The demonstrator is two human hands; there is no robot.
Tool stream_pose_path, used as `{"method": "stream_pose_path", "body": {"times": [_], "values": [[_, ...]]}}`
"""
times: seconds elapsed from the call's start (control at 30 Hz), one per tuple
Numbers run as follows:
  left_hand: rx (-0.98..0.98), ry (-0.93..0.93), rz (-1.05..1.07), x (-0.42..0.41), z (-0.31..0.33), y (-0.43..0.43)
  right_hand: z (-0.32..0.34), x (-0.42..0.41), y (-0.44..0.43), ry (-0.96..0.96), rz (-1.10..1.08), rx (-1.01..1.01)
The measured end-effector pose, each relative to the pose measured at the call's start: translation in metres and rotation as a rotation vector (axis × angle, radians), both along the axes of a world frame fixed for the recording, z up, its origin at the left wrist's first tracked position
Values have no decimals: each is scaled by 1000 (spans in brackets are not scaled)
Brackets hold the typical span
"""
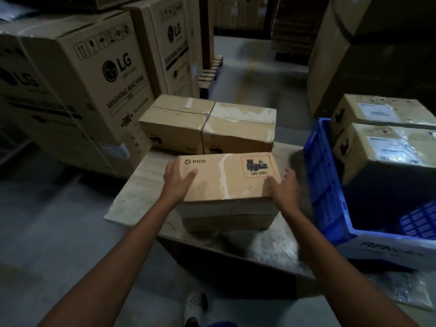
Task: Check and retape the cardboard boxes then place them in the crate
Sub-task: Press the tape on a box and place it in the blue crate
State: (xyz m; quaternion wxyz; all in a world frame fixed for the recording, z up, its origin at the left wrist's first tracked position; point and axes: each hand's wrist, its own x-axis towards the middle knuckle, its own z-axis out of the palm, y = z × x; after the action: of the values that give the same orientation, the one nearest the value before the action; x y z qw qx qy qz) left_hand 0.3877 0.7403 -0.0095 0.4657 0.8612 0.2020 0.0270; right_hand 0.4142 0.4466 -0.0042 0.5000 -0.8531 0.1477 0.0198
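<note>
Nearest: one white shoe on the floor, below both forearms.

Hands: left hand lies flat on the left end of the box, fingers straight, thumb on the top face. Right hand sits at the right end, thumb on top, fingers straight along the end wall. Neither curls round anything. They press the box between them.

Box: on the desk, straight ahead, centred between the hands. Its long axis runs left to right across the person, one hand at each short end. A glossy tape strip crosses the top. Whether the underside touches the desk, I cannot tell.

Key relation: the crate stands to the right of the box, just beside the desk's right edge, so nearer the right hand. Judgement: the transfer goes sideways to the right, and the crate's near half shows bare floor to receive it.

Beyond, at the desk's far edge: left rear box and right rear box, side by side, touching.

Crate, far end: near crate box, then far crate box. Whether the farther one sits inside the wall, I cannot tell.

Count: small boxes, five. Crate, one. Desk, one. Washing-machine cartons, far left: at least three.
</note>
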Motion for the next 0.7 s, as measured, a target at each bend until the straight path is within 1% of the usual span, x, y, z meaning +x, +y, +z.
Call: {"method": "stream_pose_path", "body": {"times": [0.03, 0.07, 0.1, 0.2, 0.3, 0.43, 0.57, 0.63, 0.7], "values": [[-131, 46, 87, 4, 1, -2, -1, 7, -6, 95, 33, 144], [-277, 96, 148, 7, 3, -5, -2, 12, -11, 164, 83, 198], [-380, 125, 174, 9, 6, -7, -5, 18, -15, 187, 129, 198], [-393, 88, 174, 8, 16, -7, 2, 18, -15, 151, 167, 172], [-399, -19, 144, 10, 42, 5, 26, 16, -9, 68, 141, 208], [-425, -188, 130, 12, 105, 25, 68, 26, 9, -51, 95, 230], [-438, -385, 136, 16, 164, 54, 113, 40, 35, -157, 135, 155], [-448, -404, 160, 20, 184, 69, 129, 46, 48, -213, 196, 160], [-516, -368, 142, 33, 195, 86, 136, 54, 62, -268, 257, 165]]}}
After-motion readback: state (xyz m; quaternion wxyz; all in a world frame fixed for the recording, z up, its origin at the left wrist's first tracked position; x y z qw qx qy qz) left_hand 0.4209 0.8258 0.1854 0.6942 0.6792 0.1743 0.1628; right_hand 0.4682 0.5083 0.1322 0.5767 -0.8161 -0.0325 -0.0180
